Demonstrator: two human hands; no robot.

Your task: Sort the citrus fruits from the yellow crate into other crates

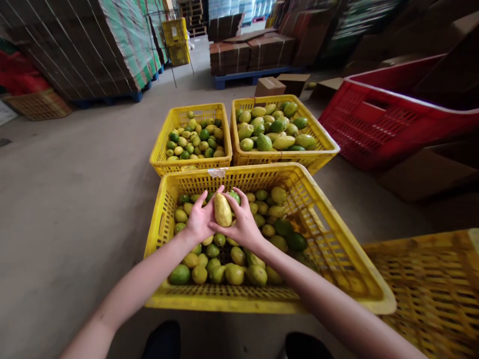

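A pale yellow, elongated fruit [223, 210] is held between my two hands above the near yellow crate [262, 305]. My left hand [201, 217] cups it from the left, thumb and fingers partly spread against it. On the other side, my right hand [242, 219] curves round the fruit, its thumb below and its fingers above. Under my hands, many green and yellow fruits [234, 273] lie in the near crate, mostly on its left and middle. A green fruit [234, 197] shows just behind my right fingers.
Beyond the near crate stand two yellow crates, the left with small fruits [204, 134] and the right with larger ones [264, 142]. A red crate [374, 117] and another yellow crate [430, 279] are at right. Boxes on a blue pallet [254, 75] stand behind.
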